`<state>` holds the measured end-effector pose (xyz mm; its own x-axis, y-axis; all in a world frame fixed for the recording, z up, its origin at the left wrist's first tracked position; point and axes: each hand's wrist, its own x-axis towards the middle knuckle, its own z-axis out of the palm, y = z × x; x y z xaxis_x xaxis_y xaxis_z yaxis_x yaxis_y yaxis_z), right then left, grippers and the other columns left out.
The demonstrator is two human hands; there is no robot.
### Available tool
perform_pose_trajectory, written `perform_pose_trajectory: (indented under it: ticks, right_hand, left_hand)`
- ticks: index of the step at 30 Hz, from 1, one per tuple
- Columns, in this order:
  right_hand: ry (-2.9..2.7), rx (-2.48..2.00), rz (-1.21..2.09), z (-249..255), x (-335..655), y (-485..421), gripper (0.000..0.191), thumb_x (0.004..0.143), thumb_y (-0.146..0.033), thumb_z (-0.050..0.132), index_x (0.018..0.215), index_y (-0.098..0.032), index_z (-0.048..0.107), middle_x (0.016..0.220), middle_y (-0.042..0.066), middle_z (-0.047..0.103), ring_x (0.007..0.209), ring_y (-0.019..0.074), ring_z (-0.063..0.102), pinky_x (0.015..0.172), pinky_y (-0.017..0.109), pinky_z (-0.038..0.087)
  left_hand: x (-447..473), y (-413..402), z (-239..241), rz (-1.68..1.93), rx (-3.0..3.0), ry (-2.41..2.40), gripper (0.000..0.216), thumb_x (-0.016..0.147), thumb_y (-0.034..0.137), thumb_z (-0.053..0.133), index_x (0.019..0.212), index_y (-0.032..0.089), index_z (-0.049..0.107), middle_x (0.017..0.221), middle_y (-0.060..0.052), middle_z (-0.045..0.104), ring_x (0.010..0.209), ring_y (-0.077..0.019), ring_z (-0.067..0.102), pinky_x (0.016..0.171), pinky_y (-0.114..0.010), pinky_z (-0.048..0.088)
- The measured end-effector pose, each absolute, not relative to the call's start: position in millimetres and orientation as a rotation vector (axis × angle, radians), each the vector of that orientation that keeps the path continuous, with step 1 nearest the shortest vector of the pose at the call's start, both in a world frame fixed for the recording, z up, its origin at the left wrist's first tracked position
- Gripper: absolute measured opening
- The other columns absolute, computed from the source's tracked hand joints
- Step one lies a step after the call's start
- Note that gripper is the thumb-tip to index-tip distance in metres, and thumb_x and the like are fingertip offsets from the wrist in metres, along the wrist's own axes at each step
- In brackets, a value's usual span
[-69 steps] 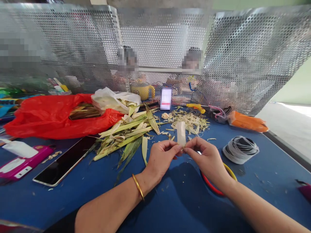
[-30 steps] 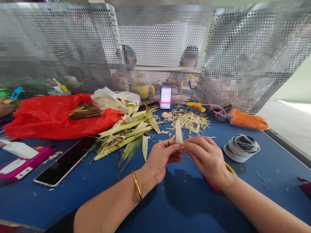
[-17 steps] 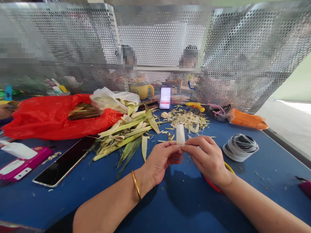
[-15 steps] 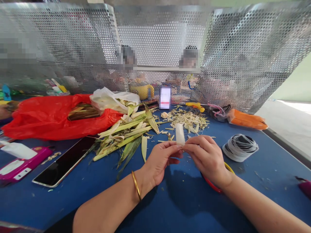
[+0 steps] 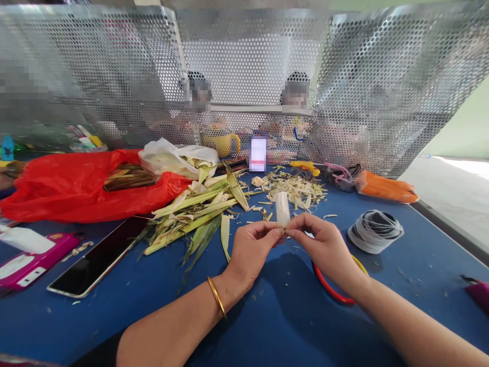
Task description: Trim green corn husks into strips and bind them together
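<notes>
Between my two hands stands a pale strip of corn husk (image 5: 282, 208), pinched at its lower end. My left hand (image 5: 255, 248), with a gold bangle on the wrist, has thumb and fingers closed on that end. My right hand (image 5: 324, 248) grips the same spot from the other side, fingertips nearly touching the left ones. Under the right hand lie red and yellow handles (image 5: 333, 289), partly hidden. Ahead is a heap of small husk scraps (image 5: 300, 187). Left of my hands lies a pile of green and yellow husks (image 5: 202, 211).
A red plastic bag (image 5: 72, 188) and a white bag (image 5: 175, 155) hold more husks. A dark phone (image 5: 101, 255) lies beside a magenta power strip (image 5: 42, 260). A lit phone (image 5: 257, 154) stands before the perforated metal screen (image 5: 244, 61). At right are a thread spool (image 5: 375, 232) and an orange packet (image 5: 385, 187).
My right fingers have drawn in and bent, with the thumb now pressed at the base of the husk. More of the red handle shows beneath the right hand.
</notes>
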<state>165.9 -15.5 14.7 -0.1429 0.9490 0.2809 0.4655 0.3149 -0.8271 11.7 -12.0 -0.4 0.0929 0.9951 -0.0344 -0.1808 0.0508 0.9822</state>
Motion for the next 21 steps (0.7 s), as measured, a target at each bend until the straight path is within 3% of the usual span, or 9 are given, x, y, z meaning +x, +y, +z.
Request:
perform_pose_trajectory:
  ticks: [7,13,21]
  right_hand:
    - [-1.655,-1.286,0.721,13.8,163.6,-15.5,0.011,0.079,-0.028,0.063,0.073,-0.019,0.062,0.07,0.001,0.066,0.068,0.017,0.059,0.068,0.031,0.046]
    - [-1.578,-1.277,0.778,10.3,162.4,-15.5,0.011,0.076,-0.027,0.064,0.071,-0.019,0.06,0.069,-0.001,0.063,0.066,0.0153,0.056,0.063,0.028,0.044]
    - [-1.469,-1.185,0.959,4.3,160.3,-14.6,0.014,0.075,-0.029,0.069,0.075,-0.019,0.06,0.069,0.0,0.064,0.067,0.0162,0.059,0.066,0.03,0.049]
  left_hand:
    - [11.7,-13.8,2.1,1.201,1.106,1.014,0.011,0.07,0.025,0.069,0.077,0.019,0.076,0.072,-0.004,0.073,0.071,-0.018,0.068,0.07,-0.027,0.052]
    - [12.9,-11.5,-3.2,1.177,1.111,1.038,0.017,0.061,0.028,0.079,0.076,0.019,0.075,0.073,-0.001,0.073,0.068,-0.0155,0.065,0.068,-0.025,0.05]
    - [12.1,-11.5,-4.0,1.19,1.131,1.081,0.011,0.071,0.029,0.071,0.073,0.018,0.071,0.066,-0.001,0.07,0.063,-0.0144,0.063,0.062,-0.024,0.049]
